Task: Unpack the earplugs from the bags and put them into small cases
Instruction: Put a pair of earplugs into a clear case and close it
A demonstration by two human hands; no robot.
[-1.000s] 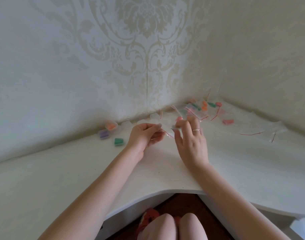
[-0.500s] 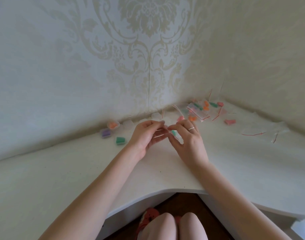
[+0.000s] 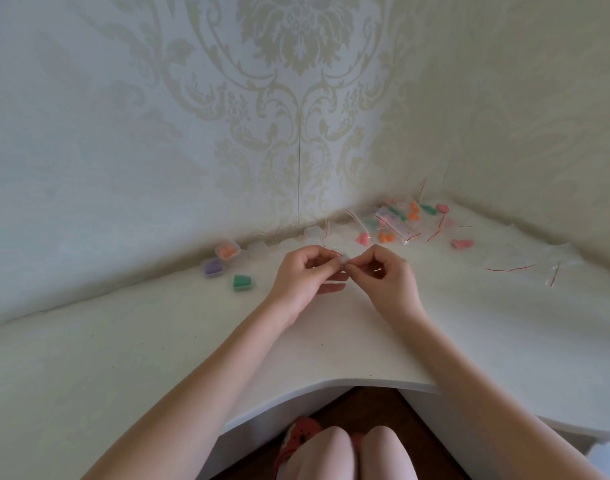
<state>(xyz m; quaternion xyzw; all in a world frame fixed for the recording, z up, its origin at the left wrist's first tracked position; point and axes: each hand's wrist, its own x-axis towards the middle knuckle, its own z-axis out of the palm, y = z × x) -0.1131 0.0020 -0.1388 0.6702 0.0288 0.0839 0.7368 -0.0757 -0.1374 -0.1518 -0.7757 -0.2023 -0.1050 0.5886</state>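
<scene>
- Damask wallpaper (image 3: 296, 98) covers the two walls that meet behind a white corner table (image 3: 158, 341), whose front edge is cut inward where our knees show below.
- Our left hand (image 3: 301, 280) and right hand (image 3: 388, 280) meet over the middle of the table, a little in front of the back edge.
- Thumb and forefinger of both hands are curled and pinch one small clear bag (image 3: 341, 261) with a red strip between them; the fingers (image 3: 331, 289) of the left hand lie stretched under it. What the bag holds we cannot tell.
- Along the back edge to the left stand three small cases: one with orange earplugs (image 3: 227, 251), one with purple earplugs (image 3: 213, 267) just in front of it, and one with green earplugs (image 3: 243, 283) nearer to us.
- Some clear empty cases (image 3: 258, 250) sit beside them, close to the wall.
- In the back corner to the right lies a heap of bags (image 3: 397, 226) with orange, green and pink earplugs inside.
- A pink pair (image 3: 462, 243) lies apart, to the right of the heap.
- Farther right, near the right wall, flat empty bags (image 3: 511, 266) with red strips lie on the table.
</scene>
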